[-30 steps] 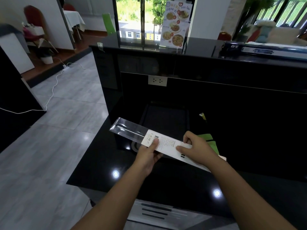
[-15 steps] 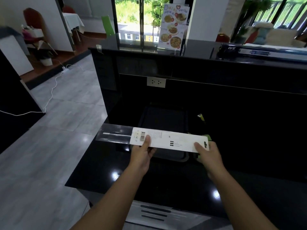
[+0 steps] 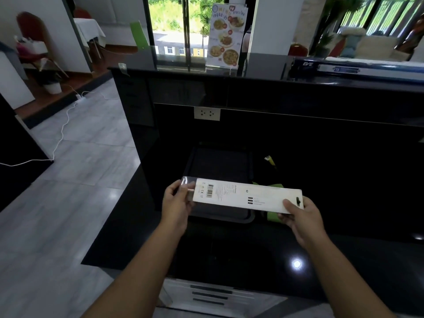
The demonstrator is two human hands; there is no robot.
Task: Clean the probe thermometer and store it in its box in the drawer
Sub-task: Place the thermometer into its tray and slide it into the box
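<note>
Both hands hold the box (image 3: pixel 247 196) level above the black counter (image 3: pixel 229 249): left hand (image 3: pixel 177 203) fingers closed on the clear inner sleeve end, right hand (image 3: pixel 300 216) pinching the opposite end, probably to slide sleeve w/ thermometer fully inside. Drawer not yet reached.

head-worn camera, facing forward and down, close over counter (image 3: pixel 229 253)
</note>
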